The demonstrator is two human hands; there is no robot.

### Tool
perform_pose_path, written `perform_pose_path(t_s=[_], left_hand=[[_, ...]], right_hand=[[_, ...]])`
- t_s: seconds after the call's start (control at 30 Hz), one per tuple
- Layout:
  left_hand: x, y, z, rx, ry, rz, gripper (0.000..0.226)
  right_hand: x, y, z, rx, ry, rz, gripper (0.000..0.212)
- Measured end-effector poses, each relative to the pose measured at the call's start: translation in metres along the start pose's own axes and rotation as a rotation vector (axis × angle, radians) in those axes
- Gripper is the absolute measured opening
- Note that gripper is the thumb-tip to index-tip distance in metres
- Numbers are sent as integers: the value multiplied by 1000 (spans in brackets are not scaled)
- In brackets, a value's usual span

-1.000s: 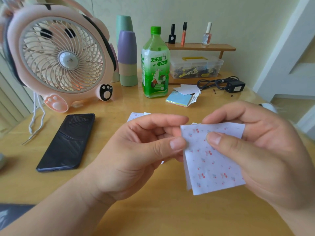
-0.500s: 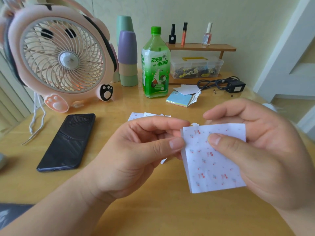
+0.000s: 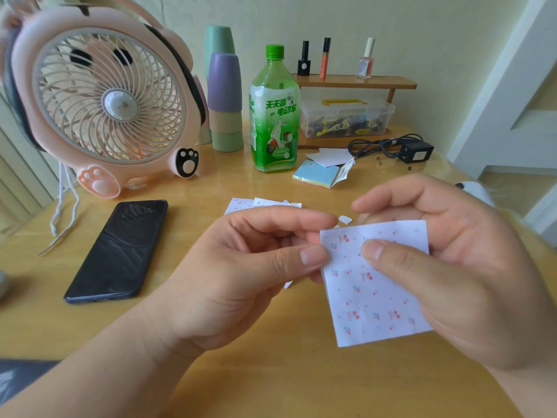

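A small white paper square with a cherry print [image 3: 373,300] is held up above the wooden table [image 3: 271,381]. My left hand [image 3: 241,276] pinches its upper left edge between thumb and forefinger. My right hand [image 3: 470,267] pinches its top part, thumb on the front and fingers behind. More pieces of the same printed paper [image 3: 259,203] lie on the table behind my left hand, partly hidden by it.
A black phone [image 3: 117,251] lies at the left. Behind stand a pink fan [image 3: 102,104], stacked cups [image 3: 226,101], a green bottle [image 3: 274,113], a coloured paper pad [image 3: 319,176], a clear box [image 3: 346,116], a black adapter with cable [image 3: 413,152] and a nail-polish shelf [image 3: 355,81].
The paper has turned a little, its top edge now nearly level. My right forefinger has lifted off the top edge. More of the papers behind my left hand show.
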State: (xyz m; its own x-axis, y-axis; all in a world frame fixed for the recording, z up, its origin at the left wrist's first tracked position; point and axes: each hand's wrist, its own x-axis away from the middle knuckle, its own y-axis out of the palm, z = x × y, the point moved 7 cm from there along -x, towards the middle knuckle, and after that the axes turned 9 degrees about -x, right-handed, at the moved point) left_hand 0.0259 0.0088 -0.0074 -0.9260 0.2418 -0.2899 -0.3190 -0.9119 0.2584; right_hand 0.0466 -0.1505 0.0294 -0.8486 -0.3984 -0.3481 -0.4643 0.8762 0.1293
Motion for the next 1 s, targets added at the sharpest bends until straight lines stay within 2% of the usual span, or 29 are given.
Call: perform_pose_path(t_s=[0.27,0.63,1.0], left_hand=[[0,3,2,6,7,-7,27],[1,3,5,-51,51,22,25],[1,0,5,-90,46,72,24]], right_hand=[[0,-1,0,41,5,31,25],[-2,0,8,-71,56,3,23],[-4,-3,6,81,38,61,23]])
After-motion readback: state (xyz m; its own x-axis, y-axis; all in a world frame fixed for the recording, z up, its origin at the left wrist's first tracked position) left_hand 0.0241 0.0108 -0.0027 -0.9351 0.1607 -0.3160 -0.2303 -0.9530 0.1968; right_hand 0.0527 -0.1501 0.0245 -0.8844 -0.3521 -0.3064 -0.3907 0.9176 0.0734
